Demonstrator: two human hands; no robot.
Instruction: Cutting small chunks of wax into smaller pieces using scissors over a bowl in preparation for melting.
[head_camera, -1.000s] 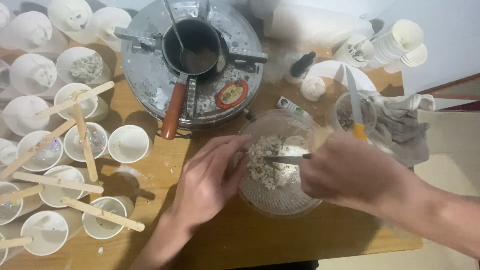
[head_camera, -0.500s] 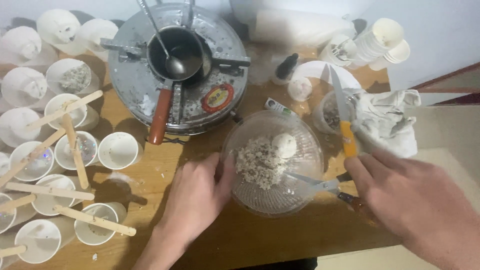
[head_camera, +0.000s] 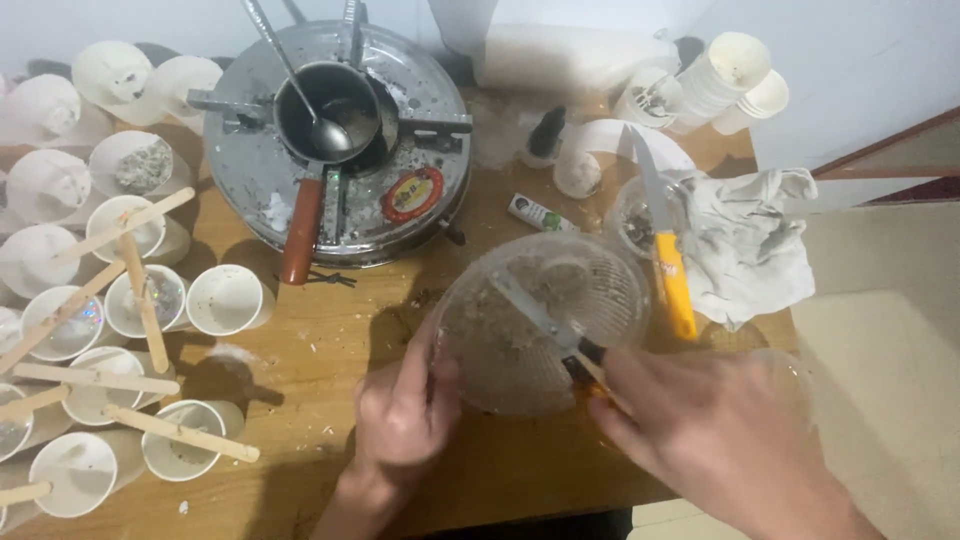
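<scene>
Diagonally, knife (head_camera: 540, 322) blade points up-left across bowl (head_camera: 610, 290).

A round metal stove (head_camera: 420, 150) holding a small pot (head_camera: 325, 110), white paper cups (head_camera: 225, 298), a crumpled cloth (head_camera: 745, 240).

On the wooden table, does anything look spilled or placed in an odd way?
Yes. Pale crumbs and a whitish smear lie on the wooden table beside the white paper cups. A yellow-handled knife rests balanced across a small clear cup, unsupported at both ends.

Two bare hands, left hand (head_camera: 405, 420) and right hand (head_camera: 715, 430), bare forearms, no sleeves, gloves, rings or watch visible.
</scene>
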